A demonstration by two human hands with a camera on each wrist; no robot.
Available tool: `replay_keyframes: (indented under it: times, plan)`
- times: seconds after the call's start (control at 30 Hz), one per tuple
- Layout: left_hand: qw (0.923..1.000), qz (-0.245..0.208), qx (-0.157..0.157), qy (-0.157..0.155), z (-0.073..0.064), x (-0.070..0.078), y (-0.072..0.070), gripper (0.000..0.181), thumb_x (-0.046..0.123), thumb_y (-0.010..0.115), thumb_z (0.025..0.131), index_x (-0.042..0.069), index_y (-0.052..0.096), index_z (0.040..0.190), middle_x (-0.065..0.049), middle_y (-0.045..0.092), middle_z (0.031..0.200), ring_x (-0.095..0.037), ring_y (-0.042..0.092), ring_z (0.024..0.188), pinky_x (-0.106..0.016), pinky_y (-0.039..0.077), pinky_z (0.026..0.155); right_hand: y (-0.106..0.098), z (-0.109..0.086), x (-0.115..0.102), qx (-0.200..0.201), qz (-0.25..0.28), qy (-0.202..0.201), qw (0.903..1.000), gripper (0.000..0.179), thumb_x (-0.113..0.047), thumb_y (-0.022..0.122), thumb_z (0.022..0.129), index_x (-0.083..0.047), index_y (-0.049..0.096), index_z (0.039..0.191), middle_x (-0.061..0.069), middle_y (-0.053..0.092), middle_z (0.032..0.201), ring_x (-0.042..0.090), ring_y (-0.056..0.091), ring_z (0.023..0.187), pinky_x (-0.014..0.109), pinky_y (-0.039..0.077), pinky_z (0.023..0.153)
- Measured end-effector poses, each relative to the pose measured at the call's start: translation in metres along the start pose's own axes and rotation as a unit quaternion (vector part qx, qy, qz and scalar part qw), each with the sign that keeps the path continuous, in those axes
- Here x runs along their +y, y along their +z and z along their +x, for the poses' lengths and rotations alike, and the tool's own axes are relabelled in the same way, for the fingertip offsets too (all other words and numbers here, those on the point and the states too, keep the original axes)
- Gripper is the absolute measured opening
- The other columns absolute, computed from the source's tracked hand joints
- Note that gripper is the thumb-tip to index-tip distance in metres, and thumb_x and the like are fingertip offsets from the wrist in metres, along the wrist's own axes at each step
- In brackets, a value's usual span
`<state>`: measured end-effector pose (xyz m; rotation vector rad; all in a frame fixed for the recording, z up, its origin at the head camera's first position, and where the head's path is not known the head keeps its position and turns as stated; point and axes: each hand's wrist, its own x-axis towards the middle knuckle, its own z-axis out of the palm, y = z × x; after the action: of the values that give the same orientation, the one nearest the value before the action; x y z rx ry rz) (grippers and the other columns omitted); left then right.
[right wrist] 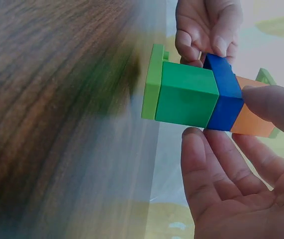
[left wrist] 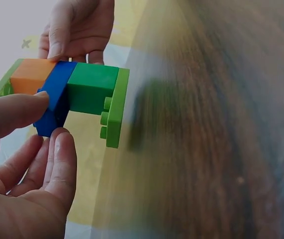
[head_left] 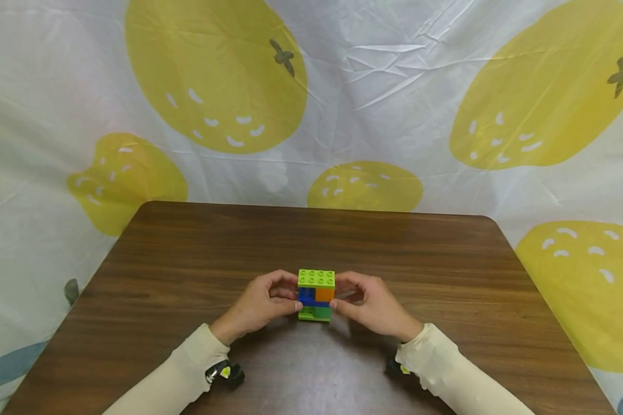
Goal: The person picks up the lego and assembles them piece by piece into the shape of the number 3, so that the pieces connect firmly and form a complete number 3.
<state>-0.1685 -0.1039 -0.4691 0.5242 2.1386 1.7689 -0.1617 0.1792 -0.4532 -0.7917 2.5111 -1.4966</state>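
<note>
Between my two hands stands an upright stack of toy building bricks (head_left: 316, 279). A lime plate (left wrist: 118, 110) forms its base, with a green brick (right wrist: 186, 94) on one half of it. Across that lies a flat blue brick (left wrist: 58, 92); above come an orange brick (head_left: 324, 294) and a second lime plate (head_left: 310, 280) on top. My left hand (head_left: 262, 301) pinches the blue brick's overhanging end between thumb and fingers. From the other side, my right hand (head_left: 371, 304) grips the stack around the blue and orange bricks, thumb at their seam.
A brown wood-grain table (head_left: 228, 242) with rounded back corners lies beneath the stack. Behind it hangs a white cloth (head_left: 384, 109) printed with yellow fruit. A dark wrist-worn device (head_left: 225, 373) sits at the left sleeve.
</note>
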Motion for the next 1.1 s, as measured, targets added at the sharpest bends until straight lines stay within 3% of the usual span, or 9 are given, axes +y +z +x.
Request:
replay_keyframes:
  times: [0.4, 0.63, 0.9, 1.1]
  plan:
    - [0.9993, 0.033, 0.015, 0.004, -0.001, 0.000, 0.003, 0.041, 0.019, 0.080, 0.096, 0.003, 0.065, 0.131, -0.018, 0.071, 0.127, -0.026, 0.071, 0.112, -0.027, 0.061, 0.092, 0.000, 0.000, -0.002, 0.003, 0.012, 0.021, 0.9997, 0.039, -0.016, 0.078, 0.097, -0.005, 0.068, 0.133, 0.012, 0.078, 0.115, 0.020, 0.077, 0.098, 0.027, 0.062, 0.084]
    - [0.9998, 0.008, 0.017, -0.001, -0.001, 0.001, 0.007, 0.042, 0.017, 0.077, 0.098, -0.001, 0.062, 0.134, -0.022, 0.069, 0.130, -0.028, 0.072, 0.114, -0.027, 0.061, 0.091, 0.002, 0.001, -0.001, 0.027, 0.019, 0.028, 0.9990, 0.043, -0.016, 0.078, 0.098, 0.000, 0.066, 0.136, 0.015, 0.078, 0.114, 0.022, 0.078, 0.096, 0.027, 0.063, 0.081]
    - [0.9993, -0.011, 0.033, -0.016, 0.000, 0.002, 0.009, 0.051, 0.019, 0.078, 0.098, 0.002, 0.056, 0.141, -0.018, 0.068, 0.128, -0.024, 0.072, 0.110, -0.025, 0.060, 0.090, 0.002, 0.001, -0.003, 0.049, 0.069, 0.047, 0.9953, 0.049, -0.012, 0.077, 0.097, 0.002, 0.061, 0.142, 0.024, 0.077, 0.112, 0.036, 0.079, 0.087, 0.044, 0.065, 0.069]
    - [0.9990, -0.020, 0.036, -0.017, 0.001, 0.001, 0.011, 0.060, 0.019, 0.077, 0.099, 0.002, 0.049, 0.149, -0.018, 0.069, 0.128, -0.024, 0.072, 0.109, -0.027, 0.061, 0.090, 0.002, 0.001, -0.002, 0.048, 0.080, 0.067, 0.9933, 0.051, -0.014, 0.077, 0.098, 0.000, 0.058, 0.144, 0.024, 0.077, 0.113, 0.041, 0.078, 0.083, 0.047, 0.064, 0.067]
